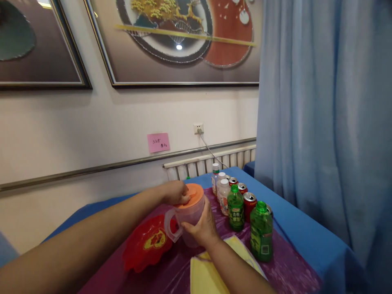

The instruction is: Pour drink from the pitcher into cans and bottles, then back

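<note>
A translucent plastic pitcher [188, 237] with an orange lid [195, 192] stands near the middle of the table. The fingers of my left hand [176, 192] are closed on the lid from above, at its left side. Around the right side of the pitcher's body wraps my right hand [203, 226], thumb at the front. The pitcher's handle [170, 224] points left with no hand on it. Just left of the pitcher lies a red scalloped plastic tray [134, 253] with a yellow design. A folded yellow cloth [205, 277] lies partly under my right forearm.
Right of the pitcher stand green bottles [235, 208], white-capped bottles [224, 196] and several red cans [249, 206]. Purple plastic sheeting [284, 261] covers part of the blue tablecloth [301, 220]. Behind are a radiator [211, 162] and a plugged-in cord; a blue curtain [306, 102] hangs at right.
</note>
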`<state>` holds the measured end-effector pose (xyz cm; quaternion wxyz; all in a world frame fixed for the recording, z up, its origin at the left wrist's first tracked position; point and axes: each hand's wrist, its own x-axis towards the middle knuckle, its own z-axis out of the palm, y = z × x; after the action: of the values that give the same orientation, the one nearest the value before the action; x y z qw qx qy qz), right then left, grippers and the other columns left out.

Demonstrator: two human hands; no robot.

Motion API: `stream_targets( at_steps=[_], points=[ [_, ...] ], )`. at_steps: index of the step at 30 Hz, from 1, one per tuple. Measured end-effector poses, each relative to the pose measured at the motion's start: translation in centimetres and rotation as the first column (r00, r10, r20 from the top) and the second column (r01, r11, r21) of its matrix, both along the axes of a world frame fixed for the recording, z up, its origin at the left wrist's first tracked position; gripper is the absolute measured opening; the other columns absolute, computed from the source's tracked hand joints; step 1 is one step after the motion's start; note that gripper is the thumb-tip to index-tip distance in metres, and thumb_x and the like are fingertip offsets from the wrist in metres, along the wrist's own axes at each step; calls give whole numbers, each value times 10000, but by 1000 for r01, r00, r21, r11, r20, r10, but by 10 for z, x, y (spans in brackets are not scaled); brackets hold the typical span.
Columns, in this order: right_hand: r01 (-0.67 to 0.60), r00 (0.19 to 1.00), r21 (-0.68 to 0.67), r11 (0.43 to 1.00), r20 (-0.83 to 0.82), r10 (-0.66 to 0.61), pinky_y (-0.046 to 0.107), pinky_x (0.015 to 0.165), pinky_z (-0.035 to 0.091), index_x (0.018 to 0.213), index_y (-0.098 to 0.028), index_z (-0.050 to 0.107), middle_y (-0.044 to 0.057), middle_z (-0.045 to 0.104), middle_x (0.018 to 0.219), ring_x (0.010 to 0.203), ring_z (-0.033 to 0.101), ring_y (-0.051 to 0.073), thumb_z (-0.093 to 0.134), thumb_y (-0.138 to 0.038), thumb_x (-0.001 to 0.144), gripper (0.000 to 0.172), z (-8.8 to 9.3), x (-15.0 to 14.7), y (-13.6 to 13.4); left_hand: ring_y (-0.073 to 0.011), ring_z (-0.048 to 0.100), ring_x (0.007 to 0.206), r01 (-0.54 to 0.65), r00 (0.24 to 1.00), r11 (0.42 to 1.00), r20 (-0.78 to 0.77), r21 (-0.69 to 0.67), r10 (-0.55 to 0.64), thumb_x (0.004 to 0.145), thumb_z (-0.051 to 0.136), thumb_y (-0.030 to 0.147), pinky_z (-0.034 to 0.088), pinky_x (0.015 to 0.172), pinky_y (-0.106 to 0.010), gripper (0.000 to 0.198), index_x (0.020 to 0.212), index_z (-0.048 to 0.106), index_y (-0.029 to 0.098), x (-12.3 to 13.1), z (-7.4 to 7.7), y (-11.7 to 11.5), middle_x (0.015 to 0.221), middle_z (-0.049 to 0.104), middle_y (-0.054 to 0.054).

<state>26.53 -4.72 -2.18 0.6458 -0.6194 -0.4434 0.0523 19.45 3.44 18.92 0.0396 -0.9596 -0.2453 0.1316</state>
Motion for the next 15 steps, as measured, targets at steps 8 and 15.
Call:
stream_targets(
  at_steps=[8, 15],
  points=[
    [-12, 1000, 15, 1000, -11, 12, 509, 1091, 435, 1481, -167, 279, 212, 490, 1457, 1338, 497, 369, 851, -363, 564, 1099, 3, 1, -3, -160, 667, 823, 13, 988, 1000, 154, -21, -9, 846, 516, 281, 481, 695, -223, 308, 1083, 676, 167, -2, 15, 24, 967, 765, -46],
    [10, 1000, 2, 1000, -23, -10, 511, 1101, 418, 1470, -151, 287, 221, 488, 1453, 1341, 491, 371, 834, -336, 580, 1061, 12, -5, -9, -167, 640, 950, 246, 958, 969, 145, 34, -249, 807, 544, 147, 463, 858, -232, 281, 1028, 702, 218, -1, 2, 17, 1072, 717, -44]
  ],
)
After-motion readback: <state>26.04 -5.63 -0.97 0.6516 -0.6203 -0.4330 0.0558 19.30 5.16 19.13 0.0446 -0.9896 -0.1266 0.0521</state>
